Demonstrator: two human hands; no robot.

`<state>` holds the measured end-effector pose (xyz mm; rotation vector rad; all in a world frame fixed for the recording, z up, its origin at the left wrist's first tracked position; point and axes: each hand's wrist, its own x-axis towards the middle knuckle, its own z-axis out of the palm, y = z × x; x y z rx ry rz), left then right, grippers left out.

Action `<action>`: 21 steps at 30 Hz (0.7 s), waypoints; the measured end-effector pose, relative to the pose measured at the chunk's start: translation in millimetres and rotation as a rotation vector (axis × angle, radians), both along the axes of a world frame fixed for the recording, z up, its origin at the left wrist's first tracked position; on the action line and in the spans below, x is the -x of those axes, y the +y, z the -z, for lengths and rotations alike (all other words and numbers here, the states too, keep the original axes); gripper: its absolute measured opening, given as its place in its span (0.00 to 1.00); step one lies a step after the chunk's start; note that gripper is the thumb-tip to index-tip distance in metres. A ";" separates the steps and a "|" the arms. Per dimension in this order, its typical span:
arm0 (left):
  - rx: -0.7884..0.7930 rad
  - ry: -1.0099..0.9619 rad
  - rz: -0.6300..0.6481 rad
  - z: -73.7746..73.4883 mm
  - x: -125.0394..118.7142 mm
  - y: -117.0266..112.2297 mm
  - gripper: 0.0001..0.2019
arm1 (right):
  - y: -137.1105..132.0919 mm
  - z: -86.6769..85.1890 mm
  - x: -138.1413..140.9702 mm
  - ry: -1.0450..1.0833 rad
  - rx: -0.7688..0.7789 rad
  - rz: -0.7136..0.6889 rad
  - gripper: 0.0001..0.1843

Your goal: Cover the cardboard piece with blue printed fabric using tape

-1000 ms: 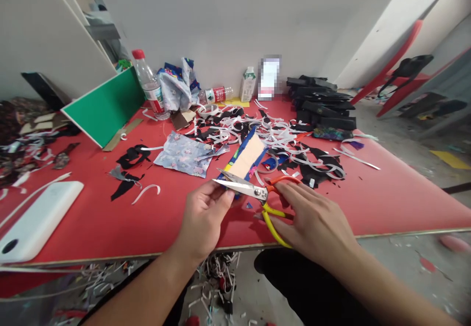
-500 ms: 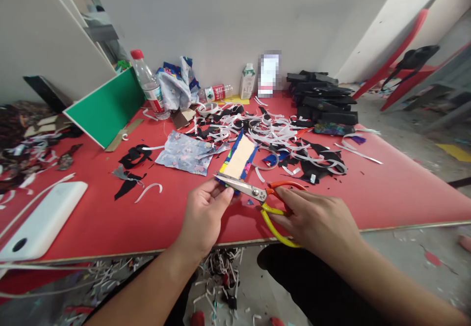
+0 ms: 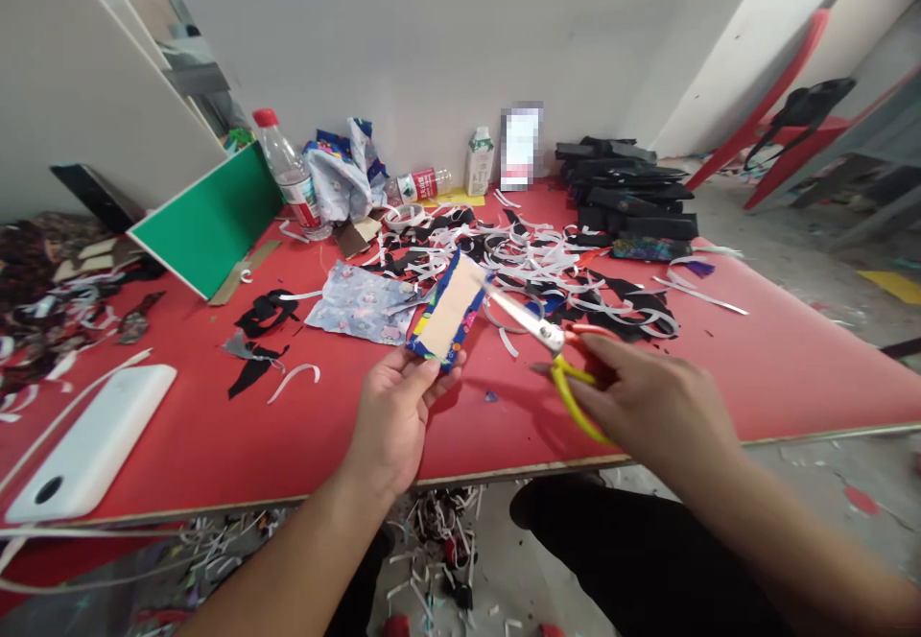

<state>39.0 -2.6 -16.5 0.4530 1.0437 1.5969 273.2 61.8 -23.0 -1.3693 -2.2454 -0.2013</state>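
Note:
My left hand [image 3: 394,412] pinches the near end of a small cream rectangular panel [image 3: 452,311], whose edges are wrapped in blue patterned fabric. It is held tilted above the red table. In my right hand [image 3: 651,397] are scissors [image 3: 551,335] with one red and one yellow handle, slightly blurred. Their blades look closed and point up and left, with the tip near the panel's right edge; whether it touches I cannot tell. A pale blue patterned cloth piece [image 3: 364,301] lies left of the panel.
White strips and black scraps [image 3: 532,253] are heaped behind the panel. Folded black pieces [image 3: 625,186] are stacked at back right. A red-capped bottle [image 3: 292,176], a carton [image 3: 479,162] and a green board [image 3: 208,220] stand behind; a white power bank [image 3: 93,440] lies at left.
The scissors have moved right, away from the panel's near end, and their blades have come together. The panel has shifted slightly left, still in my left hand.

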 end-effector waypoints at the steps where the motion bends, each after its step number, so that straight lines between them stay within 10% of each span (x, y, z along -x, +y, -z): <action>1: 0.006 -0.012 0.000 -0.5 1.3 -0.2 0.13 | 5.2 -0.7 -6.0 -0.035 0.032 0.095 0.23; 7: 0.011 -0.036 0.048 -3.5 0.9 -4.1 0.20 | 23.4 -3.0 -30.1 -0.178 0.140 -0.029 0.21; 12: 0.033 -0.062 0.116 -4.5 -10.8 -7.5 0.20 | -2.8 -18.9 -2.9 0.246 0.127 -0.182 0.19; 16: 0.010 -0.055 0.270 -2.8 -19.5 -13.4 0.16 | -26.7 -16.3 42.3 0.897 0.786 -0.412 0.38; 21: -0.047 0.024 0.342 4.2 -21.6 -17.7 0.12 | -27.8 -4.3 67.2 1.316 1.199 -0.509 0.22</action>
